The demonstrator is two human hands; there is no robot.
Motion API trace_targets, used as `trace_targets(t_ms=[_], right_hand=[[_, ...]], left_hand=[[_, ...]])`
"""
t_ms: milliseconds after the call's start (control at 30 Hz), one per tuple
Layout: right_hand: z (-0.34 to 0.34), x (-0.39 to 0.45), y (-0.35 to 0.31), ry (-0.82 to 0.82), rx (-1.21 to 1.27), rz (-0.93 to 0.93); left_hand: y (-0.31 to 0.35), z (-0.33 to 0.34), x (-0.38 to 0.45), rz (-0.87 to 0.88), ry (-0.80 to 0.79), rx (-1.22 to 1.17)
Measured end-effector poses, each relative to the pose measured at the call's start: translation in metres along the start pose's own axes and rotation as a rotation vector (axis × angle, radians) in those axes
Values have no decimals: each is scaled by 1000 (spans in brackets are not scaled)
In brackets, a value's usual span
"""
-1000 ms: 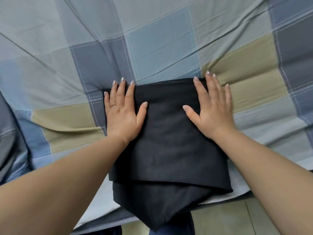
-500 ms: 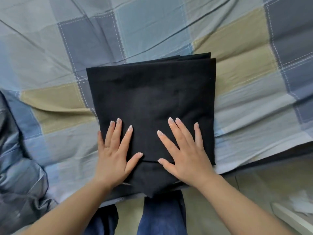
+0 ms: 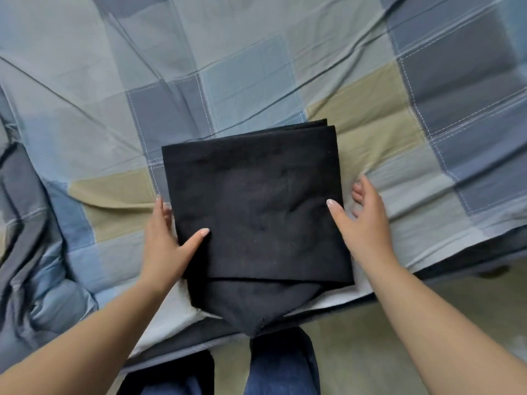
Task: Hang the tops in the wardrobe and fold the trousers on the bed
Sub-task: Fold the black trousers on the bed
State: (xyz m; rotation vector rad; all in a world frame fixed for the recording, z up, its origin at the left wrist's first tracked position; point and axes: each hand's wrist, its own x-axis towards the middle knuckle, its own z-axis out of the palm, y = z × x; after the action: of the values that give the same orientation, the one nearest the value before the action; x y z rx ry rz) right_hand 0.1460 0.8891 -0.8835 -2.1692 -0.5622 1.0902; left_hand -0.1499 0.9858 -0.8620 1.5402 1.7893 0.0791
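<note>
The folded black cloth trousers (image 3: 256, 212) lie at the near edge of the checked blue-and-tan bed (image 3: 256, 67). The left hand (image 3: 165, 240) and right hand (image 3: 368, 220) grip the trousers' side edges, thumbs on top.

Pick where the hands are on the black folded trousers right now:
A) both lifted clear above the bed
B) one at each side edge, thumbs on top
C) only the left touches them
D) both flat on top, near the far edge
B: the left hand and right hand sit at opposite side edges of the trousers, each thumb lying on top, on the bed.
</note>
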Motion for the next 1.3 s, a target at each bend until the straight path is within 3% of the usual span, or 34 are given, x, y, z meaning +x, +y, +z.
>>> trace_targets(t_ms=[133,200,300,400,567,833,1133,1300], right_hand=[[-2,22,-9,-167,344,191],[1,25,-7,-305,441,268],[10,24,-8,-554,483,390],[12,25,-13,-658,493,496],[-4,-6,-23,-611,528,512],[-80,-123,-58,-420,694,497],[-203,-322,-128,3,925,331],[-260,-440,-142,221,955,275]], left_hand=[[14,-8,28,-199,-75,-377],[13,-9,35,-252,-197,-467],[9,-11,38,-278,-367,-550],[9,-14,43,-315,-349,-590],[16,-31,24,-301,-309,-569],[92,-96,-37,-58,-437,-499],[240,-187,-167,208,-725,-507],[302,-210,-261,367,-800,-443]])
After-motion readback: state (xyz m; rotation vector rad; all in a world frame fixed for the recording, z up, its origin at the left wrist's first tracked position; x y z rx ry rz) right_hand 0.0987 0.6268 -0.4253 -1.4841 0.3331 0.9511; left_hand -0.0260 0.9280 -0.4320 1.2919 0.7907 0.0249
